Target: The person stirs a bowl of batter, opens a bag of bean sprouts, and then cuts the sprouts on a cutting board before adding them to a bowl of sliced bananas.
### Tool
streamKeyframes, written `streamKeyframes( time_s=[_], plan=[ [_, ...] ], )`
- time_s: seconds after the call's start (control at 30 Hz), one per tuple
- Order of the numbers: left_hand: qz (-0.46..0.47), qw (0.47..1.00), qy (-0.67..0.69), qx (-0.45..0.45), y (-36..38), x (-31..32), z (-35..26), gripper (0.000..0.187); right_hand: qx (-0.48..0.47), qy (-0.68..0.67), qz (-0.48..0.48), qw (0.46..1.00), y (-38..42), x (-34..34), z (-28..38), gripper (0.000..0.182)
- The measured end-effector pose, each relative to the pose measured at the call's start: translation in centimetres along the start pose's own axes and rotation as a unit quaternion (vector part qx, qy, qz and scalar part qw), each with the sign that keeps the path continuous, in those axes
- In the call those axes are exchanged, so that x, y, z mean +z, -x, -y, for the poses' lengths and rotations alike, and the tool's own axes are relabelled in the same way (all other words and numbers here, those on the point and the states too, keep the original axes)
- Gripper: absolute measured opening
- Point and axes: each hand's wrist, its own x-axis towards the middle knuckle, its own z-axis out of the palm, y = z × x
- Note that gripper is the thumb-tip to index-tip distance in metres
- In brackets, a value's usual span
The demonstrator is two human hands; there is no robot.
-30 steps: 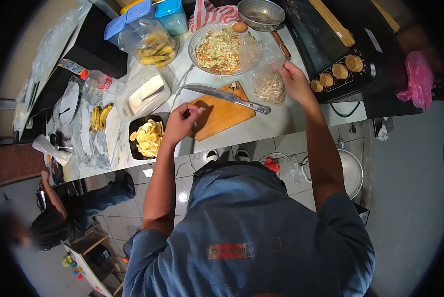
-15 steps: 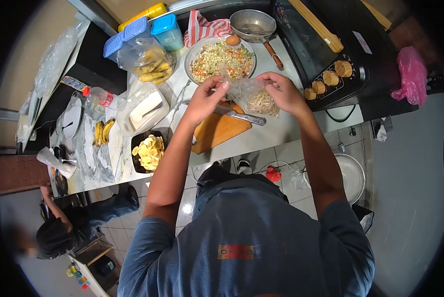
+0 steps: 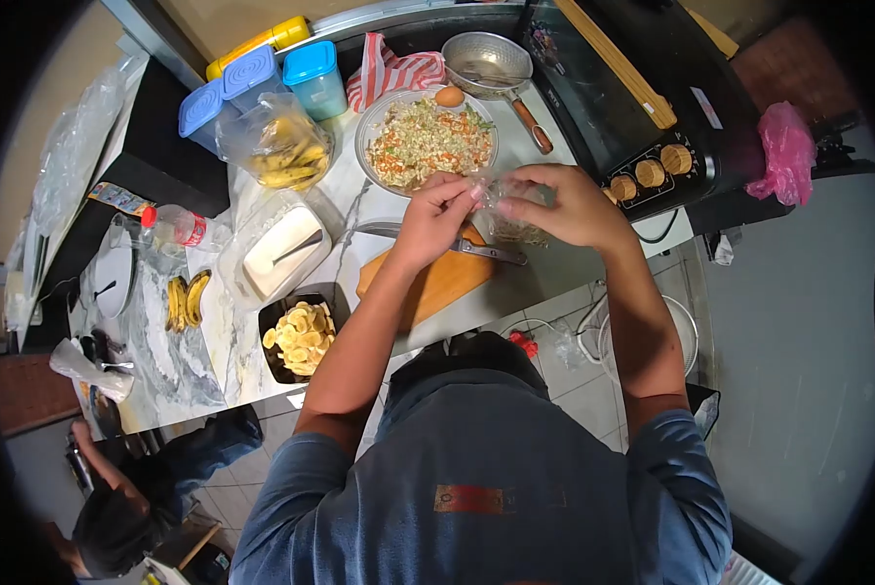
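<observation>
My left hand (image 3: pixel 437 216) pinches the gathered top of a clear plastic bag (image 3: pixel 517 230). My right hand (image 3: pixel 566 207) is closed on the same bag from the right and hides much of it. Under the hands lie an orange-brown cutting board (image 3: pixel 427 288) and a knife (image 3: pixel 486 252) with a grey handle. Just beyond the hands is a round plate (image 3: pixel 363 146) of chopped vegetables, with a brown egg (image 3: pixel 449 96) at its far edge.
A pan (image 3: pixel 488 66) stands behind, left of a black oven (image 3: pixel 642 107). To the left are a white tub (image 3: pixel 286 249), a black dish of sliced bananas (image 3: pixel 301 339), bagged bananas (image 3: pixel 291 161) and a bottle (image 3: pixel 174 226). Another person (image 3: pixel 116 507) is at lower left.
My hands have come closer together over the bag's neck. My right hand has turned and moved inward, covering more of the bag. The whole view has shifted slightly.
</observation>
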Motion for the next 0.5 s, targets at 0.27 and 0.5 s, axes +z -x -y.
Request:
streamKeyframes(
  time_s=[0.27, 0.5],
  plan=[
    [0.05, 0.998, -0.031, 0.006, -1.9, 1.1, -2.3, 0.027, 0.136, -0.069, -0.074, 0.985, -0.2, -1.5, -2.6, 0.019],
    [0.046, 0.993, 0.053, -0.097, -5.5, 4.9, -5.5, 0.025, 0.108, -0.185, -0.181, 0.96, 0.2, -6.5, -1.9, 0.017]
  ],
)
